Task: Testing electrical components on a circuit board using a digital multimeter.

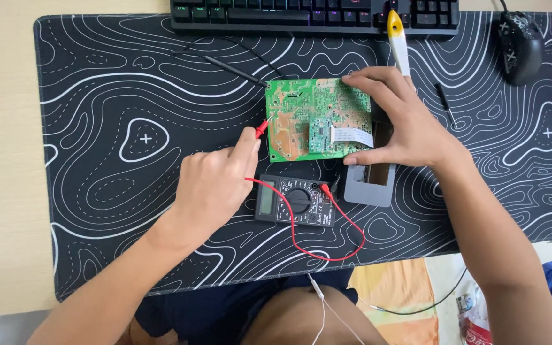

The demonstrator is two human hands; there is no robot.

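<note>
Our left hand [215, 182] pinches the red probe [262, 128] against the green circuit board [317, 118]; our right hand [397, 121] has its grip pressed around the board's edge, with the multimeter [295, 200] just below.

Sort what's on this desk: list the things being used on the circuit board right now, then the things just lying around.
In use:
left hand holding the red probe
right hand steadying the green circuit board
multimeter with its red lead
black probe resting at the board's corner

Lying about:
keyboard
mouse
yellow-tipped tool
grey frame
</note>
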